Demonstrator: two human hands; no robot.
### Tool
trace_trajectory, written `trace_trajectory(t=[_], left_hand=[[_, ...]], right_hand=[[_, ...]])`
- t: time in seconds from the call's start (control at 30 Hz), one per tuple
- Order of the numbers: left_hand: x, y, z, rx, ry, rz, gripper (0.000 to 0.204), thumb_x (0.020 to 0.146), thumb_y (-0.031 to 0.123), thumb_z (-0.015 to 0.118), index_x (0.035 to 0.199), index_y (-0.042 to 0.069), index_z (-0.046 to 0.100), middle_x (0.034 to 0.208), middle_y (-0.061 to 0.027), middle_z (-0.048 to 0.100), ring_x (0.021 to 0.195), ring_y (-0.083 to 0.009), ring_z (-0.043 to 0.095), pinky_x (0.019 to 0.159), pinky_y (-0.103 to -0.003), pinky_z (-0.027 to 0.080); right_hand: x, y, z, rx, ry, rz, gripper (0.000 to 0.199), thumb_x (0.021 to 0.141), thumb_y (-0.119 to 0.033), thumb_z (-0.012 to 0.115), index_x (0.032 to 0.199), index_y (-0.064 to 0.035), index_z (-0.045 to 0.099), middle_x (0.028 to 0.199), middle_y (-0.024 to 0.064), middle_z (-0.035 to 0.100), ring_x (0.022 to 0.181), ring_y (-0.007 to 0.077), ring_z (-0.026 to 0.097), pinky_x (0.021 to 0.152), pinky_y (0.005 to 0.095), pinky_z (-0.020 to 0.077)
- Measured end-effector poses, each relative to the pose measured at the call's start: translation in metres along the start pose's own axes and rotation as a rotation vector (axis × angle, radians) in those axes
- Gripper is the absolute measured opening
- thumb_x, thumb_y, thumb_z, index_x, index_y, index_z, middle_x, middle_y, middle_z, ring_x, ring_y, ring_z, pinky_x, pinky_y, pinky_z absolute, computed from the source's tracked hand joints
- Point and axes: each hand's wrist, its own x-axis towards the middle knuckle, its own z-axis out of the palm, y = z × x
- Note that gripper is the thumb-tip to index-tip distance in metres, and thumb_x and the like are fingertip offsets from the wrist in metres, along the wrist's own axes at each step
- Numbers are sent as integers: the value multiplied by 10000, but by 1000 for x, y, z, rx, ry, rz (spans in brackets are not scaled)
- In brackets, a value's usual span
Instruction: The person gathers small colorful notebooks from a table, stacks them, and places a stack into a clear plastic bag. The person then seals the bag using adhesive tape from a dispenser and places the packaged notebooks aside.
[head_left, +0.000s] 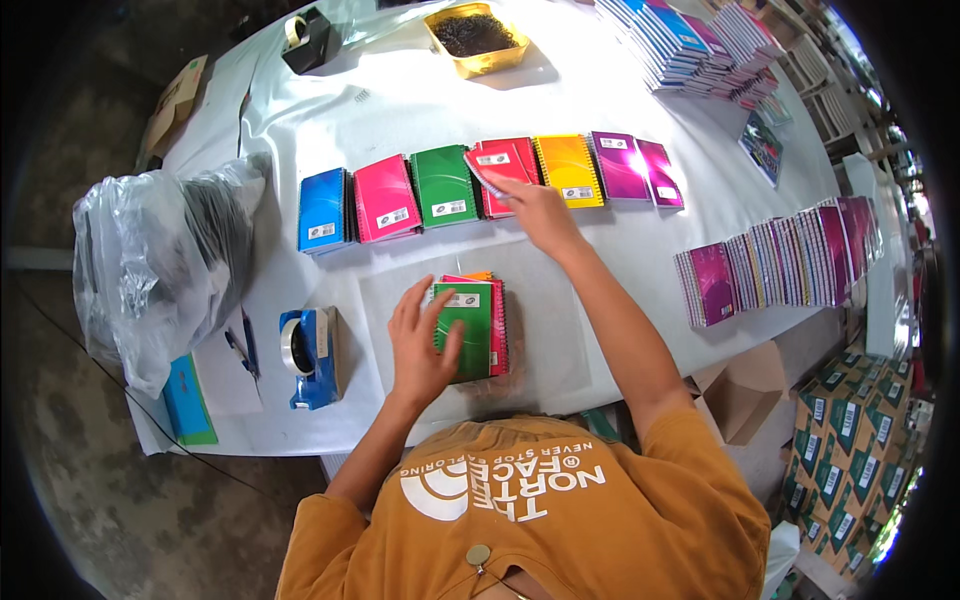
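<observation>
My left hand (420,345) rests flat on a small stack of spiral notebooks (478,325) with a green one on top, lying on a clear sheet before me. My right hand (535,210) reaches forward and grips a red notebook (497,170) lifted off the red pile. That pile sits in a row of notebook piles: blue (322,210), pink (385,198), green (445,186), red, yellow (568,168), purple (620,165) and magenta (660,172).
A blue tape dispenser (310,357) stands left of my left hand, with a pen (238,352) and a bulging plastic bag (160,260) beyond. Fanned notebooks (780,262) lie at the right. A yellow tray (478,40) and more stacks (690,45) lie far back. Cardboard boxes (850,440) stand on the floor.
</observation>
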Motion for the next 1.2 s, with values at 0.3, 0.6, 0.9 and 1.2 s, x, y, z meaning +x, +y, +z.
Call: trace_trajectory(t=[0.3,0.6,0.9,1.2], left_hand=[[15,22,-54,-148,215,364,375,705,61,693,1075,28,648,1105,-137,630,985,-281,614,829,-379,477],[-35,-1,-6,96,-206,218,580,720,167,576,1295,156,500,1370,-80,447,1320,-336,311,1072,-495,150],[-31,-1,43,-144,-173,-575,847,786,293,674,1366,-106,203,1259,-293,382,1196,-397,366,1021,-450,318],[-33,-11,25,-721,-61,-714,871,670,183,738,1371,-56,280,1213,-180,408,1100,-273,450,963,-378,388]], right_hand=[[-73,-59,-23,907,-139,-72,289,850,55,536,1131,10,589,1127,123,623,1066,166,578,950,286,431],[-110,0,13,557,-1,546,418,851,-127,609,1219,42,508,1156,170,592,1043,193,575,902,299,452],[-147,-53,58,827,3,604,478,812,-172,674,1182,64,483,1039,171,618,960,200,606,845,330,485],[-149,-74,54,1086,-93,659,502,742,-111,745,1159,2,490,1030,107,613,933,177,604,825,322,506]])
